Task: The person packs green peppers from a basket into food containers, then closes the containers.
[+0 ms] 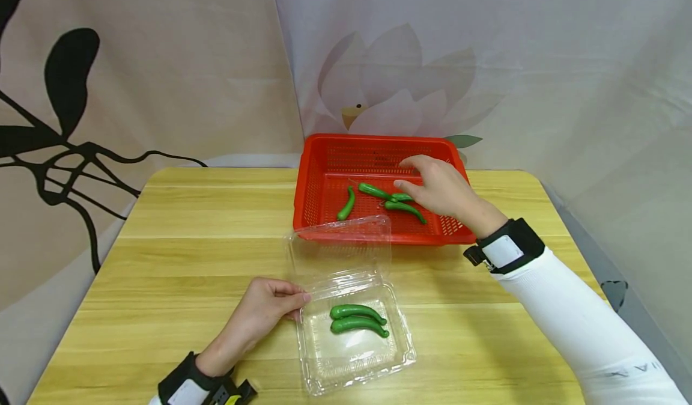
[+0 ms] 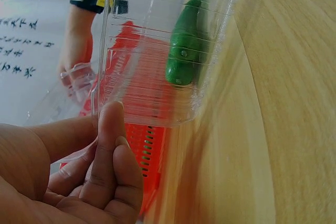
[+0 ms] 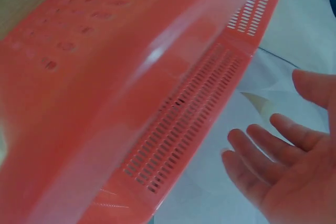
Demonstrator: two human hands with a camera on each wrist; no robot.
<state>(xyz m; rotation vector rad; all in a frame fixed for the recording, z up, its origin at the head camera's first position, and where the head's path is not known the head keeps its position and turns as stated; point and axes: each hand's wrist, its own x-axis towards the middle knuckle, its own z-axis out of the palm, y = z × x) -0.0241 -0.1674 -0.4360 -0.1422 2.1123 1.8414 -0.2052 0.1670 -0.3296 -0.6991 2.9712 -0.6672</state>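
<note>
At the left rim of an open clear plastic clamshell box (image 1: pixel 324 372), my left hand (image 1: pixel 264 309) pinches the edge between thumb and fingers. Two green chili peppers (image 1: pixel 357 310) lie side by side in the box's base. Its transparent lid (image 1: pixel 335 252) is folded back and overlaps the front of a red plastic basket (image 1: pixel 378 140) in the head view. My right hand (image 1: pixel 440 188) is over the basket's right part, its fingers spread and holding nothing. Several more green peppers (image 1: pixel 374 191) lie in the basket close to its fingertips; one is partly covered by another.
A wooden table (image 1: pixel 216 237) carries both the box and the basket. Behind its far edge hangs a pale cloth (image 1: pixel 216 62) printed with flowers and dark plant shapes. Slotted basket walls (image 3: pixel 205 98) fill much of the right wrist view.
</note>
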